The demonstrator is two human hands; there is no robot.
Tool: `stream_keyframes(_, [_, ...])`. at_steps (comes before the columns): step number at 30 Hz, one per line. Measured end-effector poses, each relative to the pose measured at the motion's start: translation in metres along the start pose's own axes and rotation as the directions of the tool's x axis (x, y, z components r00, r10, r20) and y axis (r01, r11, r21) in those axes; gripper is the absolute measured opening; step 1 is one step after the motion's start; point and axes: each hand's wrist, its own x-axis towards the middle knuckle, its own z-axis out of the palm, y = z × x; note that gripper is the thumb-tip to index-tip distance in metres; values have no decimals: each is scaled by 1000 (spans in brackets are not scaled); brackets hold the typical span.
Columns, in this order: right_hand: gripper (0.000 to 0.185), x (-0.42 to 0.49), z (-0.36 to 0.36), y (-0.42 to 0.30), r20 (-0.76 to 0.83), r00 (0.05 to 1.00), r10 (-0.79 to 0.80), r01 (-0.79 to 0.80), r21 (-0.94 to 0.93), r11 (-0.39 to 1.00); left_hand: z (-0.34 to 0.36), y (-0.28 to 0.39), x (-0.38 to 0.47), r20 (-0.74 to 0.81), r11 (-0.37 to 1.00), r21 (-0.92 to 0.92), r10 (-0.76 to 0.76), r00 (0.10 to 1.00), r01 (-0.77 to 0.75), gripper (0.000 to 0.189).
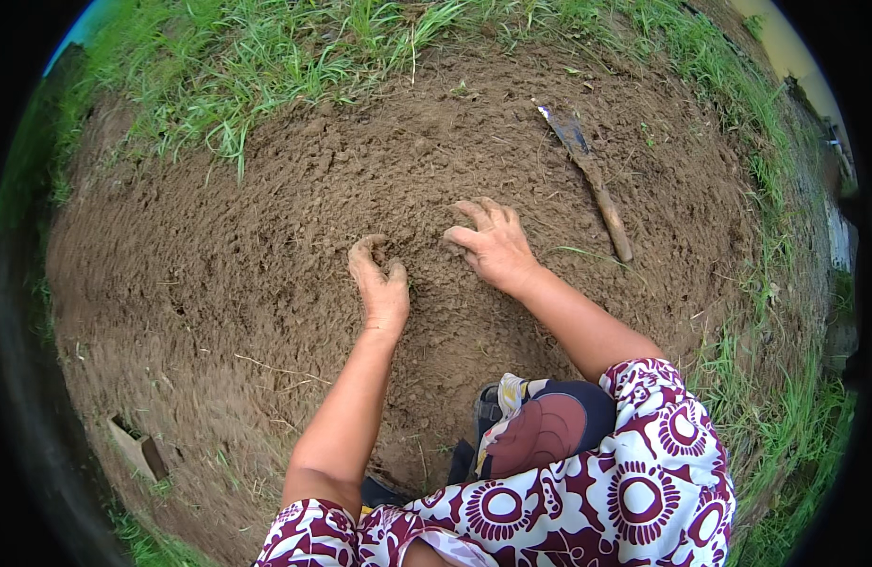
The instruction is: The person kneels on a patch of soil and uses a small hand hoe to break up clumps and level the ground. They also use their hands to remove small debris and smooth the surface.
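Loose brown soil (280, 234) spreads before me, crumbly and strewn with bits of dry straw. My left hand (381, 280) reaches down to it with curled, dirt-coated fingers and the thumb apart, gripping nothing that I can see. Just to the right, my right hand (491, 239) is spread over the soil, fingers bent and muddy at the tips. A small gap of soil separates the two hands. Beyond my right hand lies a machete-like tool (585, 170), its wooden handle towards me and its dirt-smeared blade pointing away.
Green grass (280, 71) borders the soil at the far side, and more grass (769, 411) grows along the right. A hollow rectangular block (138, 448) sits at the lower left. My bent knee (549, 425) is close below my right arm. Yellowish water (790, 42) shows at the upper right.
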Motion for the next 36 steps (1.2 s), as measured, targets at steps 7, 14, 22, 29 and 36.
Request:
stream_keyframes(7, [49, 4, -58, 50, 182, 841, 509, -540, 249, 804, 22, 23, 14, 237, 983, 72, 146, 960, -168, 40])
stream_keyframes(14, [36, 22, -87, 43, 25, 828, 561, -524, 392, 756, 37, 45, 17, 265, 959, -36, 280, 923, -281, 33])
stream_keyframes(22, [22, 25, -77, 9, 70, 958, 279, -287, 205, 936, 52, 48, 21, 249, 973, -109, 223, 942, -202, 28])
stream_keyframes(29, [77, -35, -92, 52, -115, 701, 703, -713, -138, 688, 9, 24, 46, 340, 796, 468, 238, 910, -384, 50])
stream_keyframes(36, [51, -59, -101, 74, -14, 657, 754, -752, 65, 656, -23, 3, 80, 467, 748, 558, 76, 881, -360, 46])
